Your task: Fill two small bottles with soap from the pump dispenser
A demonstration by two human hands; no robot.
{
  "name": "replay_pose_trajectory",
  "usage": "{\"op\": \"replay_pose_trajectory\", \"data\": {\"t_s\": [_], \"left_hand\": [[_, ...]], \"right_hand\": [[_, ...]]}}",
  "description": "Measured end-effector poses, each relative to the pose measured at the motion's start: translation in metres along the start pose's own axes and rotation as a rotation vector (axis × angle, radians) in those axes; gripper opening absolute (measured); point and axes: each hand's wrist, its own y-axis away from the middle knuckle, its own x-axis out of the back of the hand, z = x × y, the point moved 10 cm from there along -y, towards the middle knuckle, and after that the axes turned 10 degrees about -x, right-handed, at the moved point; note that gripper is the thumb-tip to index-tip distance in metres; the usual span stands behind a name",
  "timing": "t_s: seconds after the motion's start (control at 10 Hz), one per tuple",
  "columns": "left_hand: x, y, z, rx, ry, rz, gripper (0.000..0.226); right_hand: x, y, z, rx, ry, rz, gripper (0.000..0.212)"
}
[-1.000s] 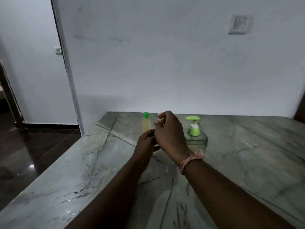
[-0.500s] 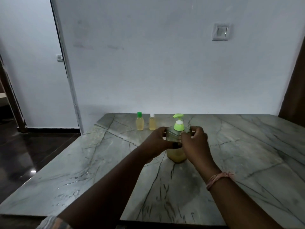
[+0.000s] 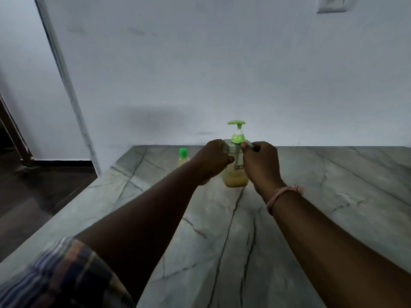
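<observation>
Marble-topped table [image 3: 311,218] is serving as the work surface, seen from the single head view, where a person is gripping a pump dispenser [image 3: 236,165] with both hands. The left hand [image 3: 213,158] is wrapping round the dispenser's left flank and the right hand [image 3: 260,163] is clamping its right shoulder, fingertips touching the base of the green pump collar. The dispenser is standing upright, amber soap filling only its lower part. A second ago both hands were closed on a small bottle left of the dispenser; half a second ago they were already on the dispenser. One green-capped bottle [image 3: 183,155] is standing just left of the dispenser, beyond the left hand; the second bottle is hidden. Judging by this, filling looks finished and the dispenser is being set back.
</observation>
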Motion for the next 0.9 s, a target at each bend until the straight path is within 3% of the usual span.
{"op": "replay_pose_trajectory", "data": {"t_s": [0.2, 0.3, 0.4, 0.6, 0.8, 0.9], "left_hand": [[-0.005, -0.06, -0.012, 0.119, -0.162, -0.103, 0.017], [-0.003, -0.075, -0.011, 0.242, -0.145, -0.054, 0.012], [0.001, -0.075, -0.006, 0.337, -0.144, 0.013, 0.023], [0.005, -0.078, 0.004, 0.39, -0.189, -0.018, 0.017], [0.023, -0.07, 0.006, 0.516, -0.226, -0.021, 0.024], [0.046, -0.079, 0.028, 0.528, -0.257, 0.004, 0.032]], "right_hand": [[-0.023, -0.05, 0.015, -0.061, 0.013, 0.05, 0.018], [-0.028, -0.059, 0.012, -0.082, 0.018, 0.071, 0.016], [-0.034, -0.059, 0.007, -0.117, 0.026, 0.076, 0.018], [-0.035, -0.05, -0.002, -0.191, 0.118, 0.041, 0.023], [-0.043, -0.048, -0.014, -0.269, 0.193, -0.056, 0.022], [-0.034, -0.043, -0.026, -0.352, 0.207, -0.02, 0.034]]}}
